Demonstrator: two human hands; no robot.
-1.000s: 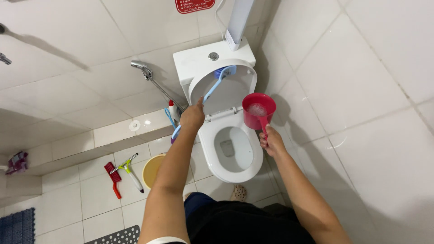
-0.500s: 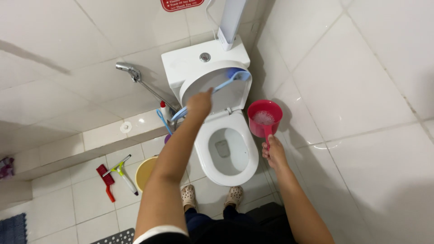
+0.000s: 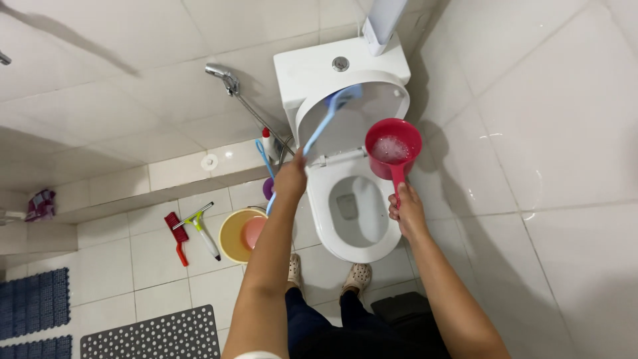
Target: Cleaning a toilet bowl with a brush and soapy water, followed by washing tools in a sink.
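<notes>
My left hand (image 3: 290, 177) grips a light-blue long-handled toilet brush (image 3: 325, 123); its head rests against the inside of the raised toilet lid (image 3: 382, 100). My right hand (image 3: 405, 207) holds the handle of a red water dipper (image 3: 392, 149) with foamy water in it, held above the right rim of the white toilet bowl (image 3: 332, 226). The seat is down and the bowl is uncovered. The white cistern (image 3: 312, 70) with a round flush button stands behind the lid.
A bidet sprayer (image 3: 222, 76) with a hose hangs on the tiled wall at left. A yellow bucket (image 3: 232, 236), a red brush (image 3: 177, 233) and a squeegee (image 3: 199, 229) lie on the floor. A perforated grey mat (image 3: 153, 336) and blue mats (image 3: 33, 299) lie nearer.
The brush head has swung rightward across the lid. The red dipper has moved left, from beside the toilet to above the bowl's right rim. The view has shifted.
</notes>
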